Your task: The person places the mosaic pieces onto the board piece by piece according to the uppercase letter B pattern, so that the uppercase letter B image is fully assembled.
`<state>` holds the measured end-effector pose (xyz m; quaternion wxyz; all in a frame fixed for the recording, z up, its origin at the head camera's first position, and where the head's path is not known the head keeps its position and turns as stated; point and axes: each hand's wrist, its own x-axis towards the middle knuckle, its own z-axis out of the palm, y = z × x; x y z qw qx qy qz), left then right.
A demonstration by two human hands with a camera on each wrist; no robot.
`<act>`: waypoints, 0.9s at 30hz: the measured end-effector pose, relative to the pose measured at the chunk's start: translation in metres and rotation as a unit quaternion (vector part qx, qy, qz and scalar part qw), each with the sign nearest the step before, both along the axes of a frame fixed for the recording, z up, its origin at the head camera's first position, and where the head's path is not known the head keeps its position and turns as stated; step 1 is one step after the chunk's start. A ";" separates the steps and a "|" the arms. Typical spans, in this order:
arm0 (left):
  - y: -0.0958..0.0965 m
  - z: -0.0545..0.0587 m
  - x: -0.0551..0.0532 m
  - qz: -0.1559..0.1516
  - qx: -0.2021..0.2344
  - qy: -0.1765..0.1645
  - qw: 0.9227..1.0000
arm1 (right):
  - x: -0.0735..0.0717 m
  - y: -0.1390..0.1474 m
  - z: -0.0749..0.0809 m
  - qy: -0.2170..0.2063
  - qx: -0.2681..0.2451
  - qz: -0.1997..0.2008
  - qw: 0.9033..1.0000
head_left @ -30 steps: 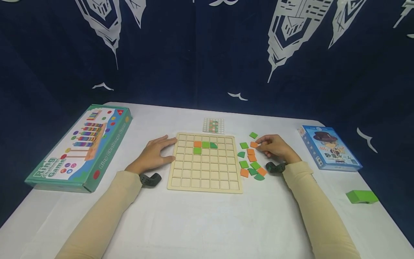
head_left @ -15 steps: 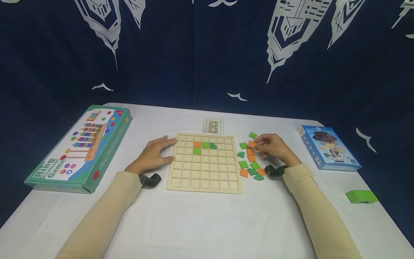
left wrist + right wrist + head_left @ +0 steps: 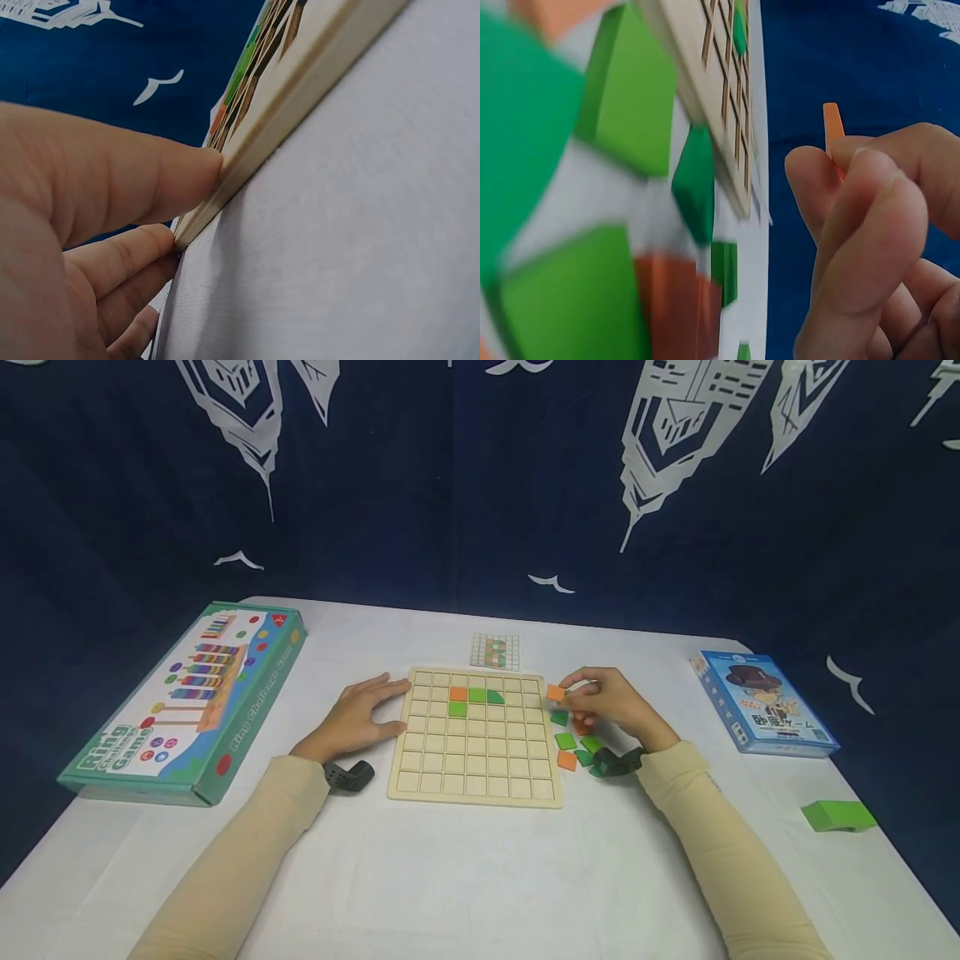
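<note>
A wooden grid board (image 3: 475, 760) lies mid-table in the head view, with an orange square tile (image 3: 458, 693), two green square tiles (image 3: 477, 695) and a dark green quarter-round tile (image 3: 495, 697) in its upper cells. My left hand (image 3: 354, 714) rests against the board's left edge, thumb and fingertips touching its side, as the left wrist view also shows. Just off the board's upper right edge, my right hand (image 3: 611, 702) pinches an orange square tile (image 3: 555, 692) between thumb and fingers. In the right wrist view that orange tile (image 3: 832, 124) shows edge-on, raised above the table.
Several loose green and orange tiles (image 3: 566, 741) lie right of the board, partly hidden under the right hand. A small pattern card (image 3: 495, 652) sits behind the board. A ring game box (image 3: 195, 693) stands left, a blue box (image 3: 765, 702) right, a green block (image 3: 838, 816) near the right edge.
My right hand has picked up an orange tile from the loose pieces and moved left with it toward the board's right edge. The left hand has stayed in place.
</note>
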<state>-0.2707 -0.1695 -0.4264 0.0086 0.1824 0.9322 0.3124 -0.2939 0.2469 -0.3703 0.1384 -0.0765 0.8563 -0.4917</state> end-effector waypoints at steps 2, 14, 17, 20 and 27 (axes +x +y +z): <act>0.000 0.000 0.000 0.001 0.002 -0.002 1.000 | 0.000 -0.006 0.001 -0.005 0.000 0.003 1.000; 0.000 0.002 0.001 -0.004 0.005 -0.004 1.000 | -0.001 -0.035 -0.002 -0.040 -0.058 0.029 0.997; -0.001 0.002 0.001 -0.009 0.006 -0.001 1.000 | -0.002 -0.043 -0.004 -0.057 -0.079 0.030 0.995; -0.001 0.002 0.001 -0.011 0.007 0.000 1.000 | -0.002 -0.051 -0.006 -0.066 -0.096 0.032 0.993; -0.001 0.002 0.001 -0.006 0.005 -0.002 1.000 | -0.002 -0.065 -0.011 -0.075 -0.108 0.057 0.990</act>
